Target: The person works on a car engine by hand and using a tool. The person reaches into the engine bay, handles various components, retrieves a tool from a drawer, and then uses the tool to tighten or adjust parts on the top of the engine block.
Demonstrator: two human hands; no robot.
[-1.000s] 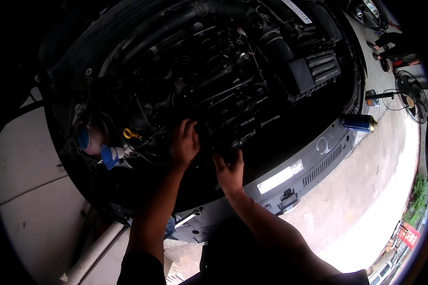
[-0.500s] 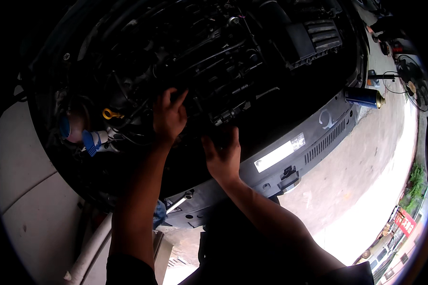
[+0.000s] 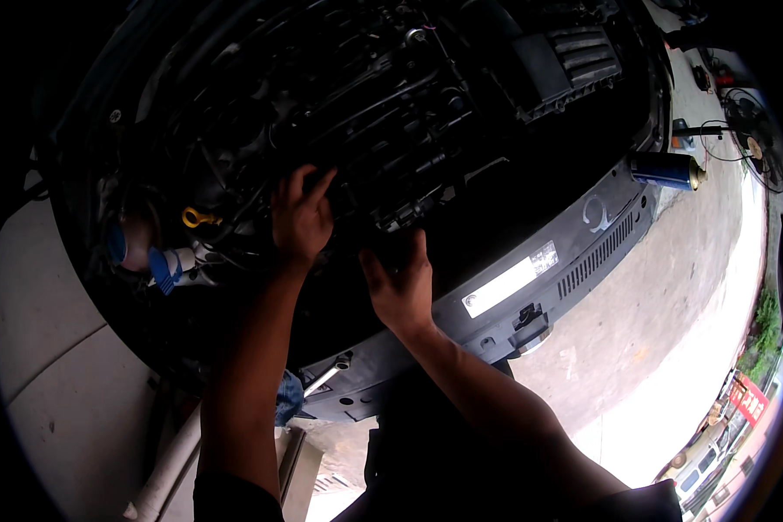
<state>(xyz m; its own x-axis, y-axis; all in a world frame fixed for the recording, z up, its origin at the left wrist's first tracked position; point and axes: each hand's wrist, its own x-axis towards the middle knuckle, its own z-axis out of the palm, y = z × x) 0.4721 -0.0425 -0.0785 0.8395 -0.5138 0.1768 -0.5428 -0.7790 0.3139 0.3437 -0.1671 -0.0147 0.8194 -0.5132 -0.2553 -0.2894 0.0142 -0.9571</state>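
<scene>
My left hand (image 3: 300, 226) reaches over the dark engine (image 3: 378, 104) with its fingers spread and slightly bent, right of a yellow dipstick loop (image 3: 198, 217). My right hand (image 3: 402, 291) is lower and farther right, near the bay's front edge, thumb and forefinger apart. I can make out nothing held in either hand; whether the fingertips touch dark parts is unclear. A pink-tinged reservoir (image 3: 137, 248) and a raised blue cap (image 3: 165, 270) lie to the left, a black air box (image 3: 548, 70) at the upper right.
The grey front panel (image 3: 574, 235) runs below the bay, with a spray can (image 3: 665, 171) at its right end and a wrench (image 3: 322, 377) near my left forearm. Beyond stand a fan (image 3: 748, 122) and a dark, unclear shape at upper right. A pale car body (image 3: 43, 304) is at left.
My view has shifted, moving the bay up and left in the picture. My hands sit slightly farther into the bay than a second ago, with similar finger shapes.
</scene>
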